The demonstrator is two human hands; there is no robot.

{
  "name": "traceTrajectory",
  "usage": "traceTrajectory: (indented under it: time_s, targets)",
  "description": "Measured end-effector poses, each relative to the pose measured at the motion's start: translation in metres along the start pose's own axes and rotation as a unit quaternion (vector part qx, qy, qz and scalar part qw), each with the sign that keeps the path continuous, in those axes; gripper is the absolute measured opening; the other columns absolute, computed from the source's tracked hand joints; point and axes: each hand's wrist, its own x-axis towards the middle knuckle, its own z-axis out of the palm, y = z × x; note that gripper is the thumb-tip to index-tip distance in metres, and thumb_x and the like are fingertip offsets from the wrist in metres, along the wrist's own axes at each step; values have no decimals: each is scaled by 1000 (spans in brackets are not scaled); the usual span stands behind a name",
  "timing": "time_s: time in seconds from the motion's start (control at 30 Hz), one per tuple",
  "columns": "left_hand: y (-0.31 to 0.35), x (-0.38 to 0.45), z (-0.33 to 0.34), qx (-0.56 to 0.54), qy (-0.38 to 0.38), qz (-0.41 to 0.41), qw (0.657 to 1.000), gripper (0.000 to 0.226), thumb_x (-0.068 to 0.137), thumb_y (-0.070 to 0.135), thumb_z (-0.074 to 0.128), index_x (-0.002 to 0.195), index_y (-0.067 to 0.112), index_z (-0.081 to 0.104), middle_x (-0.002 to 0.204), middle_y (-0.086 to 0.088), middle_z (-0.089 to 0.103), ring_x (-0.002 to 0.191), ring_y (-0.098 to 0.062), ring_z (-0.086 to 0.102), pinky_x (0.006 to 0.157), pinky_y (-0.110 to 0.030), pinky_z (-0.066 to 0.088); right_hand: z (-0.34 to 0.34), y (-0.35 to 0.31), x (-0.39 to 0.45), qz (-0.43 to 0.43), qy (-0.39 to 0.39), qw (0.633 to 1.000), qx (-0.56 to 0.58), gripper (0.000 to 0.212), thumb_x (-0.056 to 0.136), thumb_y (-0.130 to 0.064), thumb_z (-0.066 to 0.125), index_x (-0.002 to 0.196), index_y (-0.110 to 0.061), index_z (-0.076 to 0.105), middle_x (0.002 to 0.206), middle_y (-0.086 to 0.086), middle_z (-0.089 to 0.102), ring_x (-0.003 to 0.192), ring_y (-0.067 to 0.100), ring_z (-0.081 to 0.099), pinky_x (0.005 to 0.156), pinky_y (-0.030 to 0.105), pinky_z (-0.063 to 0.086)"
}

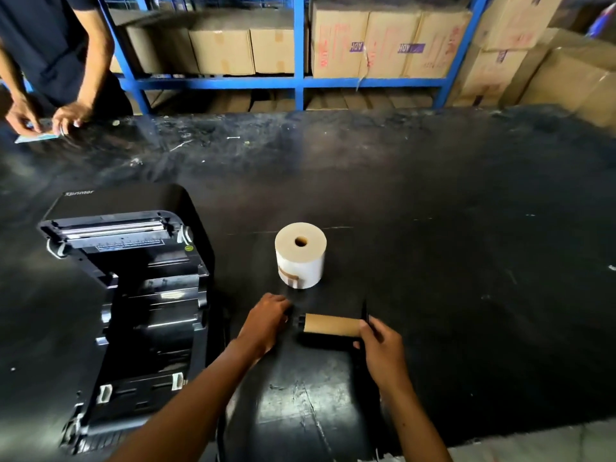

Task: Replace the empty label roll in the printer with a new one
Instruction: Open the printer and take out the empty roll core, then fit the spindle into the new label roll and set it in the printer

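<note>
Fingers of the right hand [383, 345] grip the empty cardboard core [331, 325] above the table [466, 228]; left hand [266, 320] pinches its black spindle end. New label roll [300, 255] stands beside the open printer [133, 295].

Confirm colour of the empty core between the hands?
Brown cardboard, empty core; head view.

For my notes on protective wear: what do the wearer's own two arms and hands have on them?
Nothing shows on them. The left hand and right hand are bare, without gloves, rings or a watch, and both forearms are uncovered up to the picture's lower edge; no sleeve is in view.
</note>
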Motion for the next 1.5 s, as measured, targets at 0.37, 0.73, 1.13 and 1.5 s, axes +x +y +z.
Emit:
traceTrajectory:
  time_s: [0.37, 0.73, 1.13, 1.5]
  targets:
    - [22, -53, -31, -340, -31, -45, 939, 14, 75, 42, 76, 88, 36, 74, 83, -1, 75, 68, 0, 62, 65, -19, 49, 6, -10, 4, -28, -101, 994, -25, 20, 95, -7, 51, 101, -17, 67, 92, 5, 68, 71, 8, 62, 57, 11, 51]
    - [-14, -40, -47, -142, 108, -19, 984, 27, 85, 27, 69, 108, 12, 71, 92, -6, 71, 82, -23, 62, 75, -36, 50, -18, -22, 23, -48, -64, 977, -195, 13, 88, -3, 61, 91, 6, 70, 92, 24, 73, 83, 18, 63, 69, 27, 45]
    - [-1, -26, 13, -112, 39, 2, 993, 33, 90, 37, 58, 115, 17, 66, 106, -3, 64, 100, -21, 55, 84, -33, 46, 20, -5, 10, -34, -77, 931, -355, 42, 86, -29, 63, 126, -17, 54, 120, 11, 58, 112, 29, 57, 91, 33, 47]
    - [6, 39, -43, -609, 67, -320, 723, 54, 100, 44, 31, 136, 7, 47, 135, -16, 54, 127, -30, 50, 102, -42, 43, 84, -110, 64, -209, -116, 899, -368, 64, 80, -45, 66, 136, -26, 45, 148, 13, 31, 130, 33, 38, 104, 40, 38]
